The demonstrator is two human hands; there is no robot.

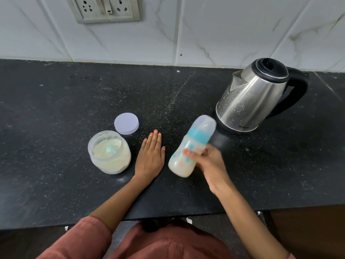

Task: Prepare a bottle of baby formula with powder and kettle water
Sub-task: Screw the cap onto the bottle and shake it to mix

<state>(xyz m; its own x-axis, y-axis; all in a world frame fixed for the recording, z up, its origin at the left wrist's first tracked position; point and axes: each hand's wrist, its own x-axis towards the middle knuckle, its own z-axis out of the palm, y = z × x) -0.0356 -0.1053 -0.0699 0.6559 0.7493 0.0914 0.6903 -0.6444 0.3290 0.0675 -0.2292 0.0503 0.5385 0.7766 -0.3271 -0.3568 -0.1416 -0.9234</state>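
My right hand (207,161) grips a baby bottle (192,146) around its middle, above the black counter (56,109). The bottle is capped, has a blue collar and coloured dots, holds milky white liquid, and tilts with its top toward the kettle; it is motion-blurred. My left hand (150,156) rests flat on the counter, fingers straight, between the bottle and the open powder jar (109,153). A pale green scoop lies in the jar's powder. The steel kettle (257,96) stands at the back right with its lid down.
The jar's lilac lid (126,123) lies on the counter just behind the jar. A wall socket panel (104,8) sits on the marble-tiled backsplash. The counter's front edge runs close to my body.
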